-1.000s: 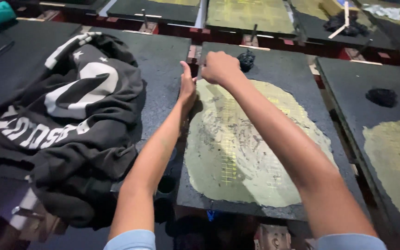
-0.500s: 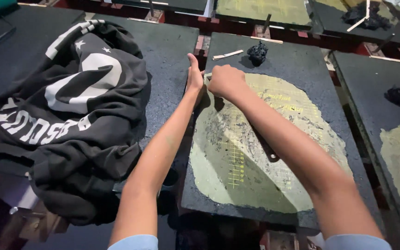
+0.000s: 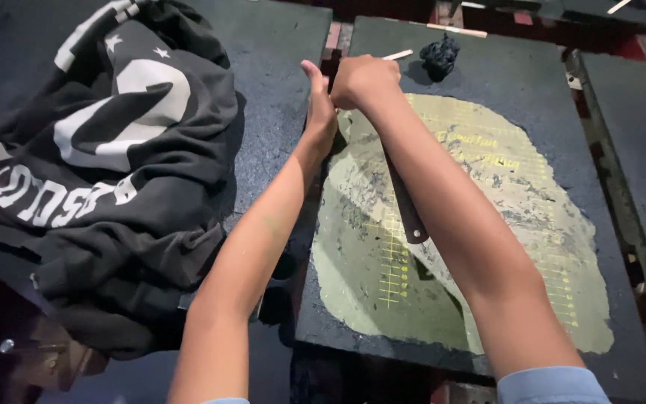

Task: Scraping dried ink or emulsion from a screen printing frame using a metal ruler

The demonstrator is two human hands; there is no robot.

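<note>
We see 2 bare arms reaching forward over a dark flat printing board (image 3: 532, 82) with a large worn yellowish-green patch (image 3: 487, 224) and a faint yellow grid. Right hand (image 3: 364, 78) is closed in a fist at the board's upper left corner, clamped on the top of a dark flat-handled scraper tool (image 3: 407, 209) whose shaft runs down under the forearm, a paler blade showing lower on the patch. Left hand (image 3: 319, 108) stands flat and upright, thumb up, pressed against the board's left edge just beside the right fist; whether it grips anything we cannot tell.

The scraper looks stiff and light, probably metal-bladed, handle likely tacky with residue; best taken at the handle's top, as now, away from the blade edge.

Left of the board, a crumpled black garment with white printed shapes (image 3: 106, 187) lies heaped on the neighbouring dark desk (image 3: 278, 67); soft, floppy. A small black crumpled wad (image 3: 440, 56) sits near the board's top edge, a thin pale stick (image 3: 398, 54) just beside it. Another dark board (image 3: 637, 135) lies on the right.
</note>
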